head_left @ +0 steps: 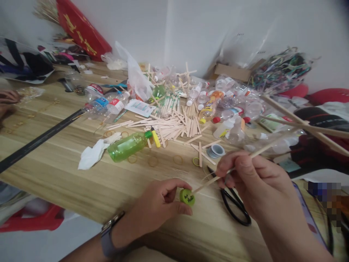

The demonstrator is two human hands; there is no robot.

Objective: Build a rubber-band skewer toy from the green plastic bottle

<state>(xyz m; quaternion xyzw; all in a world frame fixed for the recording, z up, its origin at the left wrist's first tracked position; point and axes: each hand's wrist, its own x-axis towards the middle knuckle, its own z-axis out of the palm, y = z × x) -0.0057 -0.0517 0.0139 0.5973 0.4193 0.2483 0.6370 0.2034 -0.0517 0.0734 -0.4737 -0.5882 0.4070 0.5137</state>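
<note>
My left hand (163,203) pinches a green bottle cap (187,197) with dark writing on it, low over the table. In my right hand (253,182) is a thin wooden stick (208,182), gripped between thumb and fingers. Its lower end meets the cap's edge; whether it goes into the cap I cannot tell. The stick's upper end runs up to several crossed wooden sticks (308,125) at the right, and how they are joined is unclear. Black-handled scissors (236,211) lie beneath my right hand, partly covered. A spool of wire (216,150) stands just beyond.
A green plastic bottle (128,146) lies beside a white tissue (92,153). Behind are piled craft sticks (174,125), a yellow cutter (156,138) and several clear bottles (234,112). Rubber bands are scattered about. Another person's hand (8,100) shows at the left edge.
</note>
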